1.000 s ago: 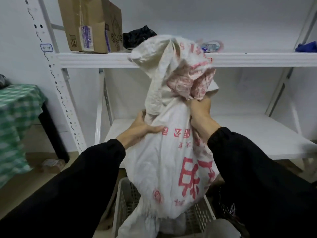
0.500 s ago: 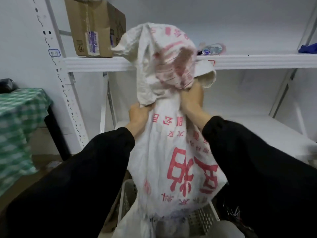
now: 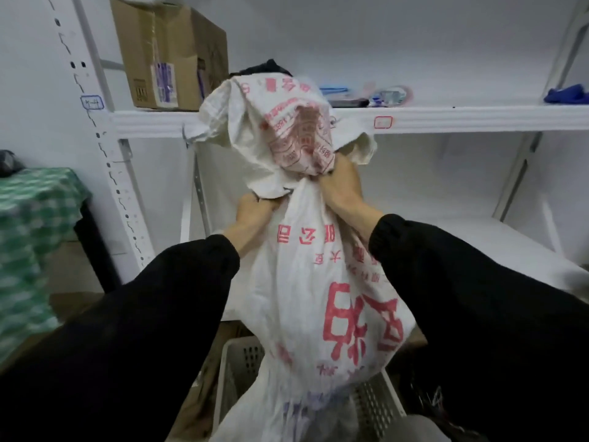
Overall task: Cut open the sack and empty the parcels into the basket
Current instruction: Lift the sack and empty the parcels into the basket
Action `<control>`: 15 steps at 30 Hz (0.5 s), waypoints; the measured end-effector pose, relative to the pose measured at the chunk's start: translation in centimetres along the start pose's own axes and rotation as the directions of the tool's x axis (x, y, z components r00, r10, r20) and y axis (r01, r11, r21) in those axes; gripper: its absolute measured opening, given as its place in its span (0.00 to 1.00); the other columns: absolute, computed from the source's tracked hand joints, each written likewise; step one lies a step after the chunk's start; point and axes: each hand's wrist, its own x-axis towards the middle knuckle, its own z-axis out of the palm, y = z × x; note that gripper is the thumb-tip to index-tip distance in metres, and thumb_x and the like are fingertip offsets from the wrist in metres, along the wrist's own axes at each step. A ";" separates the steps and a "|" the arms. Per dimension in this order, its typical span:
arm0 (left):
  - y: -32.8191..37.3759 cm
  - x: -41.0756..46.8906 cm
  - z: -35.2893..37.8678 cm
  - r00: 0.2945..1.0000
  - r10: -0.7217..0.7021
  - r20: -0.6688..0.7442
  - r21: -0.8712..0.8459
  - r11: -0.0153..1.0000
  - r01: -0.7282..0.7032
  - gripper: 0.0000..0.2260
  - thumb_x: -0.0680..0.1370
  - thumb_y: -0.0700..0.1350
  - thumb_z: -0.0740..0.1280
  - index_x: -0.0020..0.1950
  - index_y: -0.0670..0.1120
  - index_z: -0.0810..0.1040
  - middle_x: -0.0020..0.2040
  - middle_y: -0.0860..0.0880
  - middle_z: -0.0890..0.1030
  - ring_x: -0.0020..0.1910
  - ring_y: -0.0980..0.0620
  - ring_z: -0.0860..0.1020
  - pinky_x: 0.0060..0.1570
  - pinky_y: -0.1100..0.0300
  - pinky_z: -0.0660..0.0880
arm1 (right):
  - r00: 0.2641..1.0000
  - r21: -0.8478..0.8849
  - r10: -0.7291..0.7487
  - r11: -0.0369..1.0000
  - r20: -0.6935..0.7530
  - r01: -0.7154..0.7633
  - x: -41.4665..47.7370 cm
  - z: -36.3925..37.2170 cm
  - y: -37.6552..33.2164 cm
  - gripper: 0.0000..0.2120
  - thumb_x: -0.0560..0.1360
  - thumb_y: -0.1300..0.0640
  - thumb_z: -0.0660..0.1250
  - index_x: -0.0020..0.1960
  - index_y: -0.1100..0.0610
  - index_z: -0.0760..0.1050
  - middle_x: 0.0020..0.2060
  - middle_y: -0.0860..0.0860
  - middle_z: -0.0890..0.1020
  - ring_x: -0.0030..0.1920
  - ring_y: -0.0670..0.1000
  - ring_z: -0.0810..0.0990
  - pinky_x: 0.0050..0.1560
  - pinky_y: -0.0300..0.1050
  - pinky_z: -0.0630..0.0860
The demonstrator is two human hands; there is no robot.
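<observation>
shelf (image 3: 446, 119) — cardboard box (image 3: 165, 52) on it

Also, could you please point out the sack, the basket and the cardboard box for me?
sack (image 3: 306, 282), head view, on its printed front.
basket (image 3: 245, 358), head view, on its perforated left wall.
cardboard box (image 3: 143, 49), head view, on its front face.

The head camera looks forward and down from close behind the left hand (image 3: 255, 212) and right hand (image 3: 341, 183). A basket (image 3: 237, 355) lies below them, a shelf (image 3: 446, 118) beyond.
</observation>
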 end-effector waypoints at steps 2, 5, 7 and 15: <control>0.4 -2.0 0.3 0.964 -0.106 0.246 -0.095 0.987 0.133 0.18 0.74 0.35 0.73 0.63 0.39 0.79 0.53 0.45 0.85 0.52 0.46 0.84 0.54 0.50 0.81 | 0.994 0.100 0.107 0.989 -0.006 -0.106 -0.2 0.7 -0.4 0.13 0.74 0.63 0.64 0.58 0.57 0.78 0.52 0.52 0.82 0.52 0.52 0.80 0.51 0.45 0.78; 0.7 -3.4 0.1 0.841 -0.173 0.513 -0.138 0.950 0.280 0.13 0.70 0.31 0.72 0.52 0.39 0.85 0.48 0.42 0.86 0.47 0.46 0.85 0.49 0.52 0.82 | 0.968 0.178 0.228 0.954 0.101 -0.243 -0.2 1.7 -0.6 0.10 0.74 0.62 0.66 0.55 0.58 0.78 0.49 0.53 0.83 0.49 0.53 0.82 0.51 0.48 0.81; 0.3 -4.0 1.0 0.902 -0.160 0.402 -0.086 0.974 0.211 0.12 0.65 0.33 0.77 0.48 0.41 0.85 0.46 0.42 0.86 0.44 0.46 0.85 0.45 0.53 0.83 | 0.916 0.244 0.325 0.892 0.237 -0.380 -0.6 2.2 -0.9 0.10 0.72 0.64 0.68 0.53 0.61 0.78 0.47 0.55 0.84 0.48 0.56 0.83 0.50 0.53 0.83; -1.3 -3.0 3.1 0.994 0.028 -0.104 -0.020 0.999 -0.030 0.15 0.66 0.31 0.78 0.46 0.44 0.79 0.46 0.44 0.85 0.45 0.46 0.85 0.44 0.50 0.83 | 0.712 0.342 0.087 0.832 0.697 -0.436 -3.0 -1.3 1.7 0.26 0.71 0.64 0.74 0.66 0.61 0.70 0.52 0.51 0.84 0.53 0.51 0.83 0.57 0.49 0.79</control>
